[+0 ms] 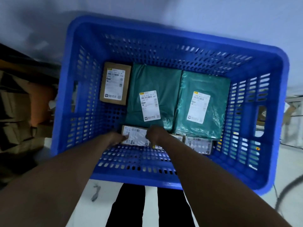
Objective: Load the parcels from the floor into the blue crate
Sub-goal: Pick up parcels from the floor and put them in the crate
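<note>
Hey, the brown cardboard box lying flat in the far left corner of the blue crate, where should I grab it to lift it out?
Probably by its near short end, reaching down from above. The brown cardboard box lies flat, label up; its right long side sits close beside the green parcel, while bare floor of the blue crate shows before its near end.
</note>
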Demonstrator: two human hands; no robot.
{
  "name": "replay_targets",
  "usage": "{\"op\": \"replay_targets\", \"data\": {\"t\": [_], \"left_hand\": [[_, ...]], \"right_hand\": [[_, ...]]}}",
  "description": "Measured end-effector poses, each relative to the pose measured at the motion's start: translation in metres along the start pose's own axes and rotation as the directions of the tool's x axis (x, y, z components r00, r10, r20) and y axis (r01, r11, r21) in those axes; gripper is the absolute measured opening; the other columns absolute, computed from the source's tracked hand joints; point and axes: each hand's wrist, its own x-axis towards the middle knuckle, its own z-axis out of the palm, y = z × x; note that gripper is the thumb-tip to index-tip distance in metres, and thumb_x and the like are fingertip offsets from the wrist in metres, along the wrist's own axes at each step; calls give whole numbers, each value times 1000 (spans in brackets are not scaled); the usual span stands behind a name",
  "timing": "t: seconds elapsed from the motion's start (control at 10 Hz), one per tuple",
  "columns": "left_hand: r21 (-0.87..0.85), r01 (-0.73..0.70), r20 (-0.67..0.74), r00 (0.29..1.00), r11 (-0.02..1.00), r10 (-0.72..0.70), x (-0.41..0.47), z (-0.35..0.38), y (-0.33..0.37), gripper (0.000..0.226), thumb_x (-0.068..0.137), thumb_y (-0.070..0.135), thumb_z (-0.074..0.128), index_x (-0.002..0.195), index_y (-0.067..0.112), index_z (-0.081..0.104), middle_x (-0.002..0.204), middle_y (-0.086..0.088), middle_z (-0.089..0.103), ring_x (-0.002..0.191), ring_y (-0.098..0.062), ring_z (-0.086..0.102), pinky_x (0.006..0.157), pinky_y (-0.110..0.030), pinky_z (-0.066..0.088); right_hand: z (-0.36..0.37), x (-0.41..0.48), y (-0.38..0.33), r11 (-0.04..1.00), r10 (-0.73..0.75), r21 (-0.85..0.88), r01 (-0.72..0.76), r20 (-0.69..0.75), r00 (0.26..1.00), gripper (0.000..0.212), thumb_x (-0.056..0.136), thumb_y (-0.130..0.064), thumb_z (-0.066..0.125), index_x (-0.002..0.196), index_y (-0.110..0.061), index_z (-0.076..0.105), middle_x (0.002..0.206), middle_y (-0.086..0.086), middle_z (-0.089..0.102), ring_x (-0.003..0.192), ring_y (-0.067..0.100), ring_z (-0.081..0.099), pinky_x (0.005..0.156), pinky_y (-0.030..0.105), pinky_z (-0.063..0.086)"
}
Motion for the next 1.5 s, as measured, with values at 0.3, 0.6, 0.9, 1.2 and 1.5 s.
{"op": "replay_targets", "data": {"t": [0.3, 0.6, 0.9, 1.2, 1.5], "left_hand": [[58, -131, -128, 982, 990, 138, 22, 19, -10, 17, 98, 7, 58, 111, 16, 62, 114, -9, 61, 102, -29, 63, 87, -36, 52], [131, -183, -201, 958, 974, 207, 12, 24, -10, 25, 96, 11, 55, 120, 10, 62, 116, -13, 64, 101, -29, 63, 88, -36, 55], [-14, -235, -244, 944, 972, 224, 14, 29, -12, 35, 96, 3, 57, 131, 3, 63, 130, -19, 64, 114, -35, 63, 91, -31, 49], [358, -236, -525, 749, 904, 403, 0, 24, -4, 31, 94, 16, 60, 123, 4, 59, 129, -22, 49, 102, -39, 56, 81, -45, 54], [765, -399, -145, 658, 506, 739, -4, 45, 69, 79, 98, 31, 60, 162, 25, 15, 170, -10, -5, 156, -35, -2, 124, -54, 18]], "right_hand": [[34, 9, 7, 1000, 24, -3, -23, 34, 999, 27, 98, -18, 50, 112, 0, 64, 121, 20, 62, 116, 34, 59, 87, 30, 44], [29, 0, 24, 999, -35, -31, 35, 3, 999, 33, 96, -20, 50, 118, 1, 63, 129, 22, 59, 121, 34, 57, 84, 27, 40], [-8, -26, 50, 995, -92, -5, 96, -359, 929, 26, 94, -12, 50, 103, -7, 74, 107, 19, 73, 100, 37, 68, 84, 36, 55], [-38, -32, 93, 997, 18, 64, 44, -748, 663, 20, 90, -17, 53, 106, -11, 64, 109, 15, 66, 106, 37, 58, 75, 39, 45], [-30, -17, 113, 985, 94, -79, -150, -482, 871, 83, 96, -49, 47, 159, -31, -4, 165, 14, -22, 153, 37, -15, 121, 58, 13]]}}
